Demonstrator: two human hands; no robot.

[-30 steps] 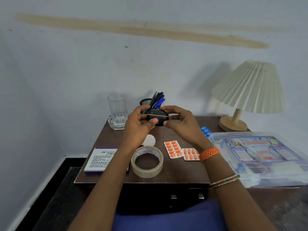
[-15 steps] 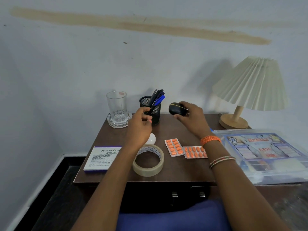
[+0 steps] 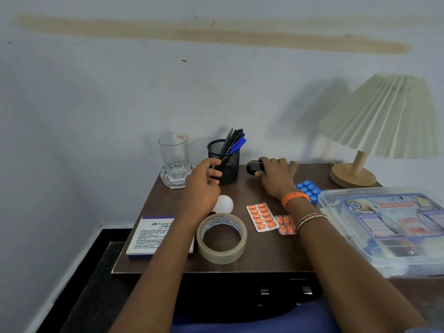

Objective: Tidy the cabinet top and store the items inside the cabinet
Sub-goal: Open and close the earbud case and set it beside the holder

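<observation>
My right hand holds a small black oval case down on the brown cabinet top, just right of a black mesh pen cup with pens. My left hand hovers in front of the cup with loosely curled fingers and holds nothing. Near it lie a white ball, a roll of clear tape, a Faber-Castell stamp pad box, two orange pill strips and a blue pill strip.
A glass stands on a glass coaster at the back left. A lamp with a pleated shade is at the back right. A clear first aid box fills the right side. The dark cabinet front with metal handles is below.
Both hands held the black case together. My right hand then carried it right and back and lowered it onto the cabinet top beside the pen cup. My left hand let go.
</observation>
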